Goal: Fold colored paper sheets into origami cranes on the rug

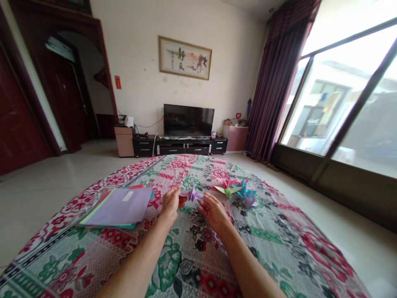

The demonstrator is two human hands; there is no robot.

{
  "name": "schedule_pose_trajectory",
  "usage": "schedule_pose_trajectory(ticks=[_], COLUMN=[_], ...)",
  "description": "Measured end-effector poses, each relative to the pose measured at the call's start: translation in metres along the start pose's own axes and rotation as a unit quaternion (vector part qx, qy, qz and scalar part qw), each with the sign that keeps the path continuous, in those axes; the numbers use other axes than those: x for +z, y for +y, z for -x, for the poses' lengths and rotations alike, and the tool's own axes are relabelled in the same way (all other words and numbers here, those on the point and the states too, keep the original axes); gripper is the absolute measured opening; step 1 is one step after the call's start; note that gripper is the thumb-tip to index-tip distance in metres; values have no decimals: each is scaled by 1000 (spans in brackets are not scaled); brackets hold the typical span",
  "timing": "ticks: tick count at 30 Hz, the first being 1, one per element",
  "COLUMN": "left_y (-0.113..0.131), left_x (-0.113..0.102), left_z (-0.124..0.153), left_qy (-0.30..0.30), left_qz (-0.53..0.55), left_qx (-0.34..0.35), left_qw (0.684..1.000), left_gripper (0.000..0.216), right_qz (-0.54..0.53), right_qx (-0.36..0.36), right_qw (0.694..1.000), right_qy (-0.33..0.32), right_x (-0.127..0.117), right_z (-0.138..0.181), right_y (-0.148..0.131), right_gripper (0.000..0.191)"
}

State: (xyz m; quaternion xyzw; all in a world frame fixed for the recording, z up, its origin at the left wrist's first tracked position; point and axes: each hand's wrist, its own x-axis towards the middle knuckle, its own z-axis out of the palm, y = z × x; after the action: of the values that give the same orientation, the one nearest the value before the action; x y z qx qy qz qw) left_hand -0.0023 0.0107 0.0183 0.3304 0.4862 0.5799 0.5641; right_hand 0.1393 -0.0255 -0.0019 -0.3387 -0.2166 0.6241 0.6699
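Both my arms reach forward over a table covered with a floral cloth (192, 256). My left hand (170, 203) and my right hand (212, 210) pinch opposite ends of a small folded purple paper figure (192, 193), held just above the cloth between them. A stack of coloured paper sheets (119, 207), purple on top, lies to the left of my left hand. Several finished folded paper figures (238, 190) in pink, green, blue and lilac sit just beyond my right hand.
The round table's edge curves away at left and right over a pale tiled floor (40, 186). A television on a low dark cabinet (188, 145) stands against the far wall. Large windows (347, 103) with purple curtains fill the right side.
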Motion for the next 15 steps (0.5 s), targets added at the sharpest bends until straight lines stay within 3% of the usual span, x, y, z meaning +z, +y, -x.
schedule_pose_trajectory(ticks=[9, 15], left_y=[-5, -11], left_x=[0, 0], left_z=[-5, -7], left_qy=[-7, -40], left_qz=[-71, -115], left_qx=[80, 129], left_qw=[994, 984], left_gripper=[25, 27], right_qz=[5, 40], right_qx=[63, 61], right_qw=[995, 993], right_qy=[-79, -89], right_x=[5, 9], right_z=[11, 11], right_y=[-5, -2], right_gripper=[33, 43])
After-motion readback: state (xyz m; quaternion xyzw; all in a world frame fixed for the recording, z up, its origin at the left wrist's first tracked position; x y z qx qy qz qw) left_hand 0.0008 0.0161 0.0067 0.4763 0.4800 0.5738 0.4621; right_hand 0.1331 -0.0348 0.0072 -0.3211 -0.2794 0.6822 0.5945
